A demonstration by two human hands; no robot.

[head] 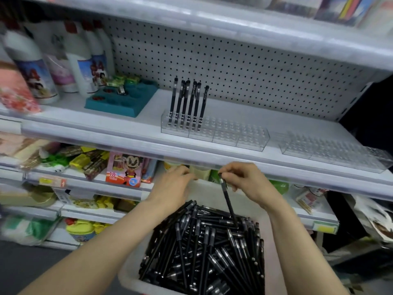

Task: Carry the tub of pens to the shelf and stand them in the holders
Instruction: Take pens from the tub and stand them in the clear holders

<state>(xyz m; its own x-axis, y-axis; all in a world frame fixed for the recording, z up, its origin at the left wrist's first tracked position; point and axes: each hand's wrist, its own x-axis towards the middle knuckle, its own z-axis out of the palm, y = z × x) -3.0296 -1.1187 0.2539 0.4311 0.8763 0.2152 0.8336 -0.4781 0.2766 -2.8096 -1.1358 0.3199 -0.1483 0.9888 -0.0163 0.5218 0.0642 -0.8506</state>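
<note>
Head: shop shelf [152,104] w/ clear holders [225,134]

One head-worn wide-angle view, facing forward and down, close above the tub [128,278]. The shelf [152,108] and holders [225,134] lie beyond the fingers [181,171]; the tub sits nearer, beneath them.

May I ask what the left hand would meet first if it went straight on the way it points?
Probably the pale yellowish containers tucked under the white shelf, just beyond the left hand; depth is unclear.
</note>
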